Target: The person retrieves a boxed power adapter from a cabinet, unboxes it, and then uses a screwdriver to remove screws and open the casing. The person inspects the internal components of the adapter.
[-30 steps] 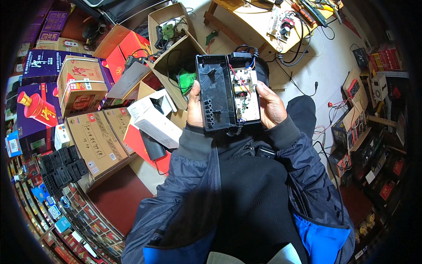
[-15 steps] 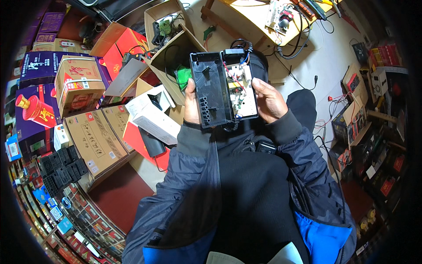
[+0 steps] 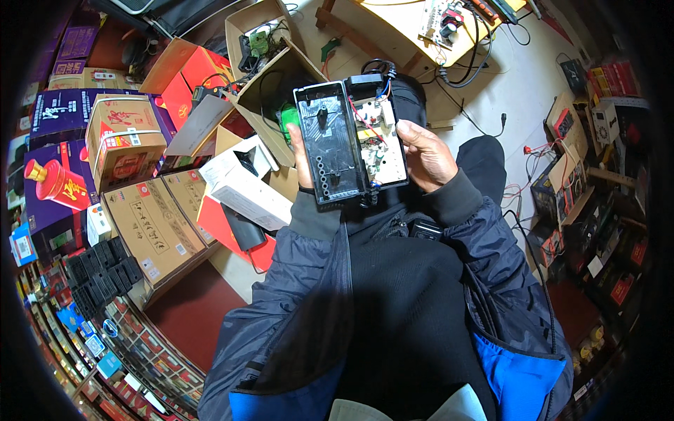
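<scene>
I hold an opened black plastic device case in front of my chest. My left hand (image 3: 300, 163) grips the black lid half (image 3: 330, 144), whose ribbed inside faces me. Beside it, my right hand (image 3: 427, 156) cups the other half, which carries a circuit board (image 3: 376, 140) with red and blue wires and small components. The two halves lie side by side, touching along their long edges. Dark jacket sleeves cover both my forearms.
Open cardboard boxes (image 3: 270, 67) with parts stand on the floor ahead. A white box (image 3: 242, 186) and brown cartons (image 3: 151, 221) lie at left. A wooden bench (image 3: 428, 35) with a circuit board and cables is at the top. Shelves crowd the right side.
The opened case has stayed in both hands, shifting slightly in the view. My grip looks unchanged.
</scene>
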The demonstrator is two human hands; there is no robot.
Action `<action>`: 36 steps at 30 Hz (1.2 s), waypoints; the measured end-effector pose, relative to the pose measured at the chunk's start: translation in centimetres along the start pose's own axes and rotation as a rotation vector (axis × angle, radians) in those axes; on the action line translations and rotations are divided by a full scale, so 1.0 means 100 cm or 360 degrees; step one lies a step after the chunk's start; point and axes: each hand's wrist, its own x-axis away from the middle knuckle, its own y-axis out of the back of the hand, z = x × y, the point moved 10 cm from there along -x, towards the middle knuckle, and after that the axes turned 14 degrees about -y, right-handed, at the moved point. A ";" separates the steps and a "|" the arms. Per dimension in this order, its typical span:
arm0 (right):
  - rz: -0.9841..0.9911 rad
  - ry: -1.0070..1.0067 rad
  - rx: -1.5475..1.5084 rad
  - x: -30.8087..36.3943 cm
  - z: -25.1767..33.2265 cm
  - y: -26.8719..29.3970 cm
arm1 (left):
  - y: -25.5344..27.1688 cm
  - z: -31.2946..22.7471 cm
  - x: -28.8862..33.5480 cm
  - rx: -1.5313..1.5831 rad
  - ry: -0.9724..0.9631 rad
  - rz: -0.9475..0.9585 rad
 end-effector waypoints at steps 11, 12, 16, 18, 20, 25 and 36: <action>-0.0183 0.0198 0.0537 0.034 0.021 -0.002 | 0.012 -0.020 -0.002 -0.0355 -0.0247 -0.0136; -0.0136 0.0220 0.0564 0.039 0.021 -0.005 | 0.006 -0.018 -0.003 -0.0275 -0.0212 -0.0062; -0.0148 0.0139 0.0770 0.050 0.006 -0.005 | -0.005 -0.010 -0.002 -0.0376 -0.0110 0.0005; -0.0065 0.0111 0.0756 0.053 -0.001 -0.010 | -0.013 -0.009 0.000 -0.0024 -0.0133 -0.0023; -0.0030 0.0098 0.0665 0.053 -0.003 -0.011 | -0.015 -0.008 -0.001 -0.0286 -0.0169 -0.0030; -0.0106 0.0118 0.0781 0.054 -0.001 -0.013 | -0.020 -0.008 0.001 -0.0393 -0.0120 0.0043; -0.0111 0.0089 0.0691 0.045 -0.005 -0.011 | 0.001 -0.009 0.001 -0.0292 -0.0080 -0.0018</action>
